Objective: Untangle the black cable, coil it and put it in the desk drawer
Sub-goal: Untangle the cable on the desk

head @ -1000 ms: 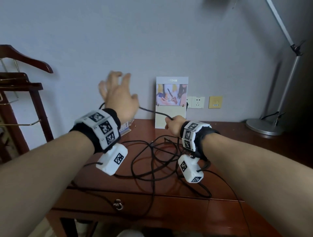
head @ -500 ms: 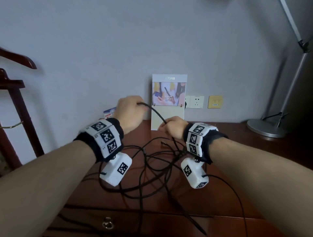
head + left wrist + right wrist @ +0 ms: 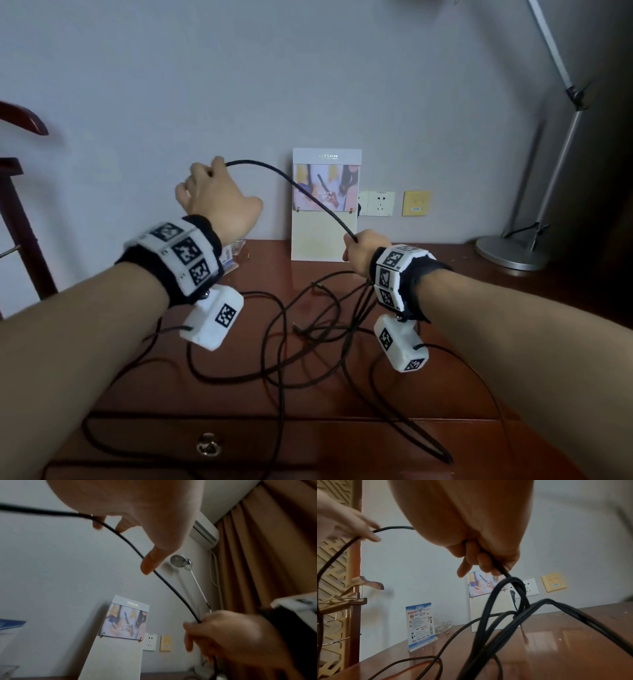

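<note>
**Trainee:** Where is the black cable (image 3: 51,512), and what holds it?

**Instructor:** One span arcs free in the air in front of the upright card (image 3: 325,236). The left hand (image 3: 219,198), raised to the left of the card, pinches one end of that span between thumb and curled fingers. The right hand (image 3: 359,253), low at the card's right edge, has its fingers wrapped round the other end. The remainder lies in front of the card as loose, crossing loops on the desk (image 3: 270,267). Some strands hang over the front edge past the drawer (image 3: 308,445).

**Trainee:** Which step is in hand?

**Instructor:** Untangling, by judgement. In the right wrist view, several strands hang bunched just below the right fist, and no coil is formed. The drawer front appears shut, its ring pull (image 3: 207,448) untouched.

**Trainee:** What does the next move call for?

**Instructor:** Probably feeding the span through one hand while the other draws it clear of the crossings. A hard pull could tighten them.

**Trainee:** Materials and shapes?

**Instructor:** The cable is thin, round and matt, and springy enough to hold a smooth curve. The desk is glossy red-brown wood. The card is flat and stiff. To the right of the card are a white wall socket (image 3: 380,202) and a lamp's round metal base (image 3: 510,251).
</note>
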